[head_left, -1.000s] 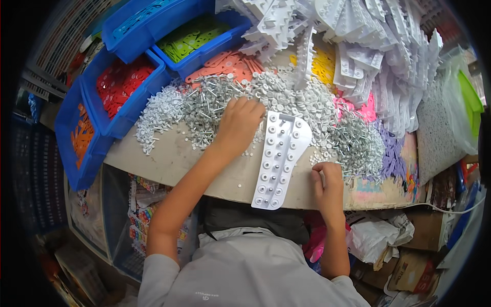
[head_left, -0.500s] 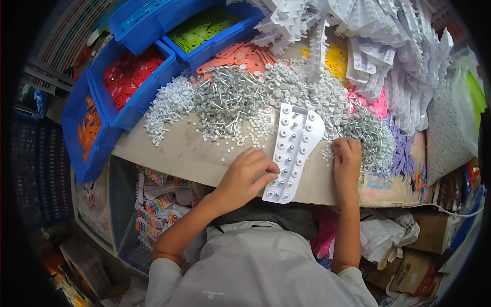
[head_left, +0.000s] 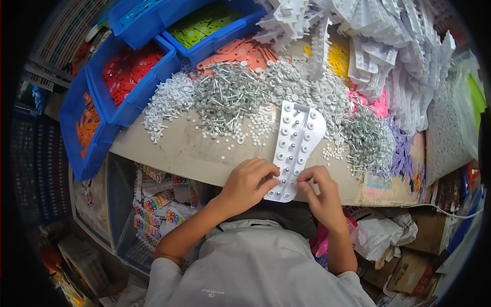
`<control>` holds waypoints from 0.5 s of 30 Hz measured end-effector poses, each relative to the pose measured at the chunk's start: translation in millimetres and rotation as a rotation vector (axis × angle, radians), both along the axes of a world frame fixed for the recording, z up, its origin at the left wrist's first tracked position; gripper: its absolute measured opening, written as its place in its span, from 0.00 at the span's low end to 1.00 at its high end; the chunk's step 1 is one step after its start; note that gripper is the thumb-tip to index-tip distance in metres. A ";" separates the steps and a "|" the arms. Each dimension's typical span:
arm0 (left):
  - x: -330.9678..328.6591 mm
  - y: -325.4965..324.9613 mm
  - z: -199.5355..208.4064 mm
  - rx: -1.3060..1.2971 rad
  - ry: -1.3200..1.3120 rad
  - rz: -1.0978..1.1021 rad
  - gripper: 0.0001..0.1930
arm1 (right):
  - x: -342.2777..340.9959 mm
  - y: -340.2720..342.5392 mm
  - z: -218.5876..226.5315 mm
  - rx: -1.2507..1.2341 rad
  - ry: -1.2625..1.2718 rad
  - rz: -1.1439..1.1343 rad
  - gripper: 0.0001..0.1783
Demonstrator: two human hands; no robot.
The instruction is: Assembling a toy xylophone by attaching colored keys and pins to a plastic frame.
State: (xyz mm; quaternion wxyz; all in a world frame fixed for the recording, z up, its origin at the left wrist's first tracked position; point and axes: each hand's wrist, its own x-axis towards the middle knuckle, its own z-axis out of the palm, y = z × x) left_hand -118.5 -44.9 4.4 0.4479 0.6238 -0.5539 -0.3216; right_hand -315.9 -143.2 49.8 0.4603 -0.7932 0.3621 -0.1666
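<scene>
Between the two hands, a white moulded holder (head_left: pixel 290 153) is laid on the worktable (head_left: pixel 192 158), its broader end turned away from the person. Along both its sides, ringed white discs (head_left: pixel 282 144) are set in rows, and metal pins (head_left: pixel 287 169) are lined up in the channel between them. The left hand (head_left: pixel 247 184) is bent over the holder's near left edge, with thumb and forefinger brought close together. At the opposite edge, the right hand (head_left: pixel 322 195) is held with thumb and forefinger curled and a gap left between them. Whether anything small is gripped by either hand cannot be told at this size.

Beyond the left hand, silver rivets (head_left: pixel 227 97) are heaped, with white pegs (head_left: pixel 170 100) piled to their left. Well to the left of that hand, red pieces (head_left: pixel 128 71) and orange pieces (head_left: pixel 87 125) are kept in blue bins (head_left: pixel 106 135). Beyond the right hand, another heap of rivets (head_left: pixel 371 140) is gathered, with purple pieces (head_left: pixel 402 153) spread beside it. Farther past it, white mouldings (head_left: pixel 409 66) are stacked in a jumble.
</scene>
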 end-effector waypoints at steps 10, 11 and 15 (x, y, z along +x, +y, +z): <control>-3.4 3.2 -16.0 -0.321 -0.276 0.025 0.07 | 5.9 10.4 -12.9 -0.278 0.080 0.040 0.09; -4.4 4.4 -19.3 -0.307 -0.218 0.035 0.07 | 4.5 10.4 -15.1 -0.330 0.071 0.065 0.10; 2.2 -3.1 -18.0 -0.270 -0.113 0.090 0.06 | -5.6 11.6 -35.3 -0.621 0.005 0.132 0.13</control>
